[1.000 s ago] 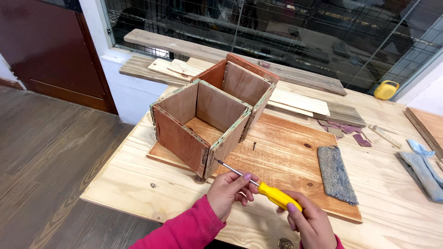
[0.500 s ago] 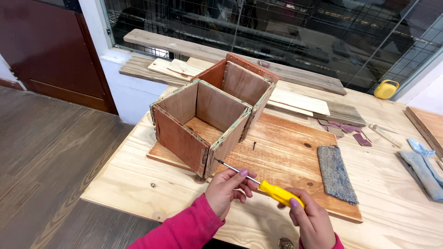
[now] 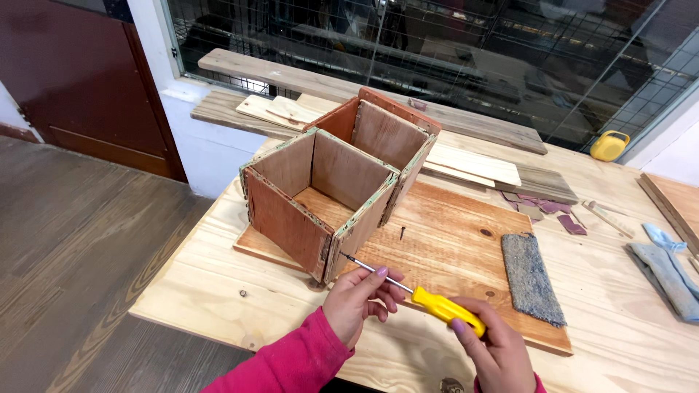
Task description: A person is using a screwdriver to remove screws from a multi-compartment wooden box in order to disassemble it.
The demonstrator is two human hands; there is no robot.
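I have the right hand (image 3: 495,349) at the bottom right of the frame, closed around the yellow handle of a screwdriver (image 3: 415,291), and the left hand (image 3: 360,298) at bottom centre, its fingers pinched lightly on the metal shaft to steady it. The tip sits against the lower near corner of the open wooden box (image 3: 320,204), which stands in the middle of the frame on a reddish wooden board (image 3: 451,240) laid on the desk (image 3: 204,291).

My worry is a slip. The shaft meets the corner at a shallow slant, so I judge that a hard push could skate the tip off the edge and into the left fingers, which lie right along its line. Nothing I can see clamps the box, so it could also slide back across the board. A small dark screw (image 3: 401,233) stands loose on the board just right of the box and could be knocked away. The grey sanding pad (image 3: 531,280) lies well apart at right.
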